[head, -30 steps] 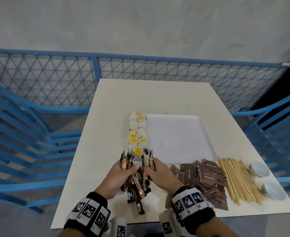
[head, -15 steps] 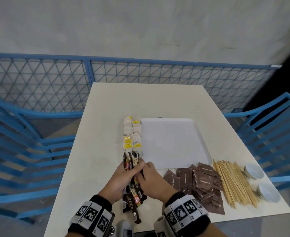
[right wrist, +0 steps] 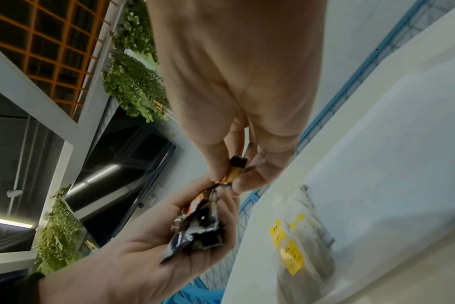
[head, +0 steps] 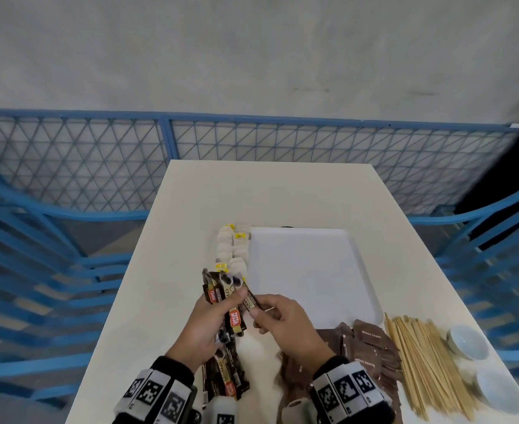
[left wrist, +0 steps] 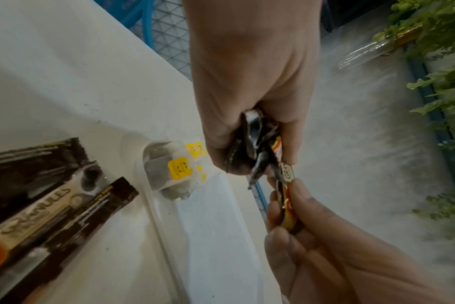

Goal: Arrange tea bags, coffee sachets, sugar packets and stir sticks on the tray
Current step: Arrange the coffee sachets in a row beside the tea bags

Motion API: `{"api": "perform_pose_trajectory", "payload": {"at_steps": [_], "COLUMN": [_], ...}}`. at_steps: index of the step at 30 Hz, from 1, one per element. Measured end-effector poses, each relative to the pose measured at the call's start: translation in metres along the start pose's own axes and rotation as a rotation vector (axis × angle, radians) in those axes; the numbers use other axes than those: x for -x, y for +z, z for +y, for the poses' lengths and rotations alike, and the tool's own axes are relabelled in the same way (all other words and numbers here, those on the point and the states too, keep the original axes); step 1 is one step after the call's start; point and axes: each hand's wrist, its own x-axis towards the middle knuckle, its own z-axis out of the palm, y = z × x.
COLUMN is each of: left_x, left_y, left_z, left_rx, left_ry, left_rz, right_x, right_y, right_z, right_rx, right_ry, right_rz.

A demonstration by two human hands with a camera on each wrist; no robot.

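My left hand (head: 212, 319) grips a bunch of dark coffee sachets (head: 221, 289) lifted above the table, its fingers curled round them. My right hand (head: 279, 319) pinches one sachet (head: 250, 299) at the bunch's right side between thumb and fingers; the pinch (right wrist: 234, 174) shows in the right wrist view. More coffee sachets (head: 226, 374) lie on the table under my left wrist. A column of tea bags (head: 232, 246) with yellow tags lies along the left edge of the white tray (head: 307, 270). Brown sugar packets (head: 365, 350) and wooden stir sticks (head: 426, 362) lie at the front right.
Two small white bowls (head: 466, 342) (head: 498, 391) stand near the table's right front corner. Blue chairs (head: 22, 270) flank the table on both sides, and a blue mesh fence (head: 252, 148) runs behind it. The cream table (head: 267, 194) extends beyond the tray.
Both hands have lifted off the sachet pile with a bunch held in the left. My right hand has moved from the pile to pinching one sachet at the bunch's right side.
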Motion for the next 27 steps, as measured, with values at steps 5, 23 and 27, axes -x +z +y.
{"api": "perform_pose_trajectory", "payload": {"at_steps": [5, 23, 27], "left_x": [-0.007, -0.033, -0.028], "left_y": [0.021, 0.072, 0.075], "left_z": [0.009, 0.017, 0.008], "left_rx": [-0.071, -0.08, -0.213], "left_ry": [0.115, 0.245, 0.213], "left_rz": [0.091, 0.247, 0.182], "right_x": [-0.01, -0.046, -0.055], "right_y": [-0.03, -0.115, -0.116], "right_z": [-0.004, -0.006, -0.007], "right_rx": [-0.107, -0.444, -0.643], "right_ry": [-0.005, 0.012, 0.059], "right_rz": [-0.05, 0.025, 0.103]}}
